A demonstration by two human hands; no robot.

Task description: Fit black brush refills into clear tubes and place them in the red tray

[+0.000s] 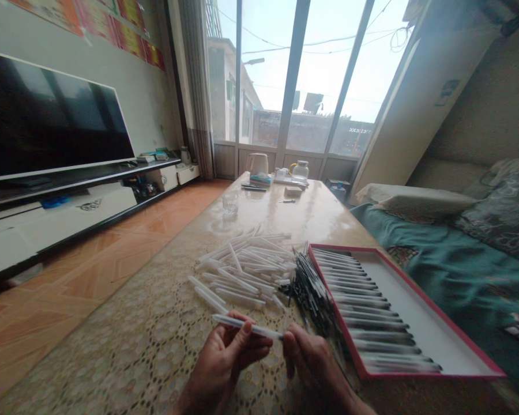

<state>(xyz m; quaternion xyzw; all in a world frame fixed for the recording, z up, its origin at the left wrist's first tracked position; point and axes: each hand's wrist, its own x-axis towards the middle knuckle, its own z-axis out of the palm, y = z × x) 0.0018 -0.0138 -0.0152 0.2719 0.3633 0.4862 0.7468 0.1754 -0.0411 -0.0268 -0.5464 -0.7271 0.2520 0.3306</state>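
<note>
A white pen barrel lies level between my two hands. My left hand pinches it between thumb and fingers, its left end poking out past them. At its dark right end, the fingers of my right hand are closed; whether they grip the barrel itself or a refill in it is hidden. Just beyond is a loose heap of translucent white pen barrels. Right of the heap lies a bundle of thin black refills. A shallow box with a red rim holds a row of pens with dark ends.
A clear glass stands on the patterned table. At the far end are a kettle, a glass jug and a small box. A sofa runs along the right, a TV cabinet along the left.
</note>
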